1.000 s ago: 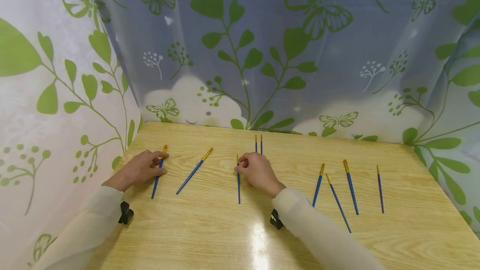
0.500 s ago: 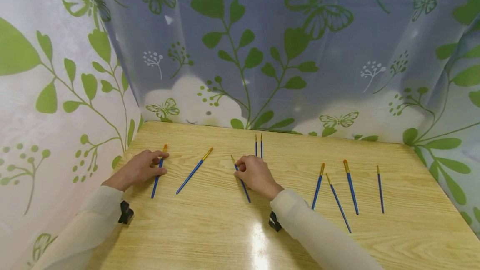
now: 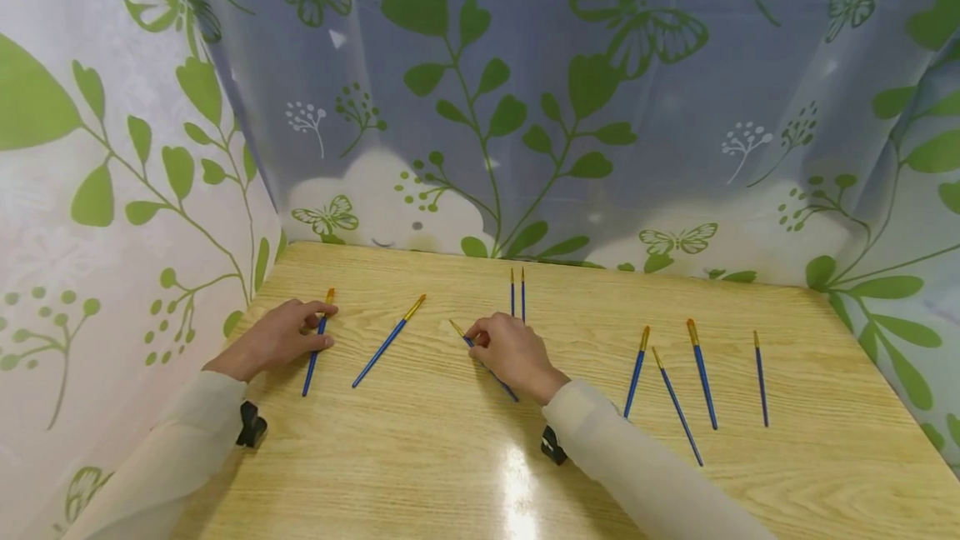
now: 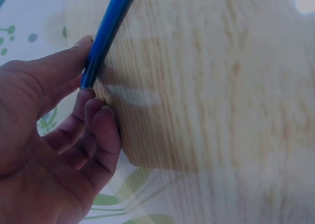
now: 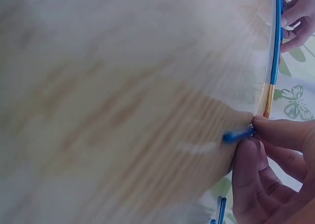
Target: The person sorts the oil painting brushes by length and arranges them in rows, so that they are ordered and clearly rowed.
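At the table's left, my left hand [image 3: 285,336] pinches a wide paintbrush [image 3: 311,369] with an orange tip and blue handle. In the left wrist view, thumb and fingertips meet at the blue handle [image 4: 106,37]. Near the middle my right hand [image 3: 517,352] pinches a thin paintbrush [image 3: 506,388], which lies slanted with its tip to the upper left. Seen from the right wrist, its blue handle [image 5: 238,134] pokes out between thumb and index finger. The palm hides the brush's middle in the head view. Another paintbrush [image 3: 386,348] lies slanted between both hands.
Two thin upright-lying paintbrushes [image 3: 522,290] sit behind my right hand, partly covered by it. Several more lie to the right, among them a wide brush [image 3: 702,377] and a thin one [image 3: 761,382]. A leaf-patterned curtain [image 3: 465,148] borders the wooden table [image 3: 420,457] behind.
The thin brush in my right hand has turned anticlockwise, its tip swinging left and its handle end swinging right. My left hand and the other brushes have stayed put.
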Demonstrator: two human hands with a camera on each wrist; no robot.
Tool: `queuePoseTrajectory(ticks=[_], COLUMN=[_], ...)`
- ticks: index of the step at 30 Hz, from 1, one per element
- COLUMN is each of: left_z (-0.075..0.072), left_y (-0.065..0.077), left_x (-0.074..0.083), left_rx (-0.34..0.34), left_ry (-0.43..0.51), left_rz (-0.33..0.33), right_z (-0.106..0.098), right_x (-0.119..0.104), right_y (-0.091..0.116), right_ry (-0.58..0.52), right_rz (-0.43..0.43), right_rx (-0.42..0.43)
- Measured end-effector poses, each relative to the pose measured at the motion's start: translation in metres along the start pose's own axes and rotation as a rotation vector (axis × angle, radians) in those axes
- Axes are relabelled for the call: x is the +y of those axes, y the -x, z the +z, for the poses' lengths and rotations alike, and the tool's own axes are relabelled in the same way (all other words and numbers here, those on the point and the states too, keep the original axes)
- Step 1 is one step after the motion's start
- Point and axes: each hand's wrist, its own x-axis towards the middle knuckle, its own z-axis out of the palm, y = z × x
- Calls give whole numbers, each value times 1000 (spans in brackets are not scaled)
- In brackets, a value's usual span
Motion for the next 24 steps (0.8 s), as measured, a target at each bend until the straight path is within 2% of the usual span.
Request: queuePoseTrajectory(ticks=[13, 24], left_z=[1, 0], left_y=[0, 0], left_x=[-1, -1], left_rx=[-1, 7], left_ry=[1, -4], left_rz=[-6, 0], right_z=[-1, -2], right_x=[0, 1], right_y=[5, 7], right_ry=[74, 69], right_rz=[-57, -144], right_rx=[-25, -41])
